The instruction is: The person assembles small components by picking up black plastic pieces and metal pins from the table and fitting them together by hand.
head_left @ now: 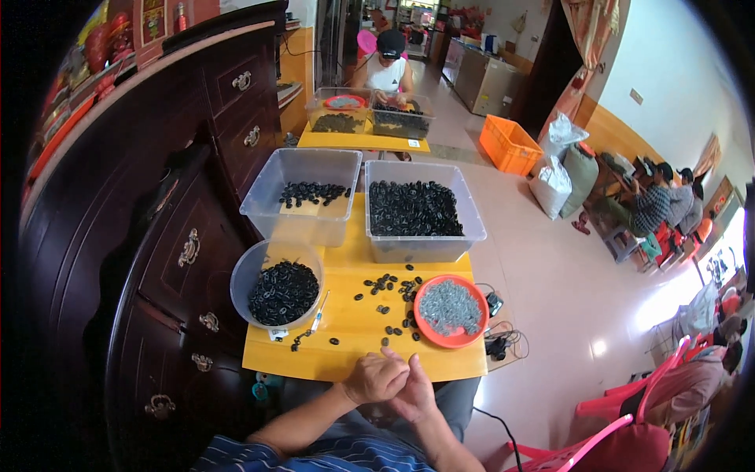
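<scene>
My left hand (pixel 374 378) and my right hand (pixel 415 393) meet at the near edge of a yellow table (pixel 354 291). The left fingers are curled, and the right thumb points up beside them; anything between the hands is hidden. Just beyond lie loose black oval pieces (pixel 385 310), scattered over the tabletop. To their right sits a red round tray (pixel 462 341) heaped with small grey metal-looking pieces (pixel 450 307). On the left, a round clear tub (pixel 237 275) holds many black ring-like pieces (pixel 285 293). A thin pen-like tool (pixel 320 311) lies beside it.
Two clear bins, one left (pixel 255 193) and one right (pixel 417 250), hold black pieces at the table's far side. Dark wooden drawers (pixel 181 244) line the left. Behind, a person (pixel 385 75) sits at another table. An orange crate (pixel 510 145) and sacks (pixel 553 187) stand right.
</scene>
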A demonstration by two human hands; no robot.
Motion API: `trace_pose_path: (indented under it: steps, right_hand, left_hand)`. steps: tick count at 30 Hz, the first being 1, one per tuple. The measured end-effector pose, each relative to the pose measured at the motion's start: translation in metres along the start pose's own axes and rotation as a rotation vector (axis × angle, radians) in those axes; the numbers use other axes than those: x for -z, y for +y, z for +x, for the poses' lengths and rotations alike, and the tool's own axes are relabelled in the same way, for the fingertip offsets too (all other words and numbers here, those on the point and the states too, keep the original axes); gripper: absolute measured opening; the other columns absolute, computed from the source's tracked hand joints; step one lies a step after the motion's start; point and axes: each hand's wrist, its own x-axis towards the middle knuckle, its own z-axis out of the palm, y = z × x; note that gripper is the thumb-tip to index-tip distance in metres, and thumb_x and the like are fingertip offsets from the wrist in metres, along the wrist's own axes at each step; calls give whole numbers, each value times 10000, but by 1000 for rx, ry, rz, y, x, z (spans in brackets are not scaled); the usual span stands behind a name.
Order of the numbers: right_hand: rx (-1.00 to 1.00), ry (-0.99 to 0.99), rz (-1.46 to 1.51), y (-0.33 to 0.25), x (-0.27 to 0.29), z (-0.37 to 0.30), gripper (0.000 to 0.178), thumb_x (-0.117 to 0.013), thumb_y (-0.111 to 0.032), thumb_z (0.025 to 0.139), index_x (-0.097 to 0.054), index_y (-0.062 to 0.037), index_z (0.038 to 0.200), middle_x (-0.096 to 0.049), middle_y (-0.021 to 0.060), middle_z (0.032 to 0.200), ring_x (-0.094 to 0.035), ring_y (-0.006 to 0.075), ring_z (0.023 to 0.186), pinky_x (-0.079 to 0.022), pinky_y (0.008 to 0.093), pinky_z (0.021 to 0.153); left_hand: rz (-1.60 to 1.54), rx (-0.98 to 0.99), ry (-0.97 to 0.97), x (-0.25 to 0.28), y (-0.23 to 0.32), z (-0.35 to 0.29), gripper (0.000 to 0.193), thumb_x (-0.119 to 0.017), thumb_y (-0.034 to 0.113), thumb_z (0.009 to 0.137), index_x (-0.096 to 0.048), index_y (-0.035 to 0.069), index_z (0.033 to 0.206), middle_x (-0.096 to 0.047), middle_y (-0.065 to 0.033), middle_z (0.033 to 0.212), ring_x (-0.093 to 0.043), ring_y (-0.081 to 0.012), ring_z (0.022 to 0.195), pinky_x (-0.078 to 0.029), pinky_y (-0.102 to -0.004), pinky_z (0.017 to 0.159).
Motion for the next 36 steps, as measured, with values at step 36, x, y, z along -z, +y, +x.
trace_pose_path:
  steps: [36]
  right_hand:
    - [42,-52,-208,26,21,13,188,-660,-190,1011,-633,-64,1147,-661,20,999,-617,132,878,-514,277,790]
  left_hand:
    - [-584,774,434,-18,8,-4,39,-544,82,1022,-536,57,994,-572,-25,890,-560,-114,844,-483,-265,784]
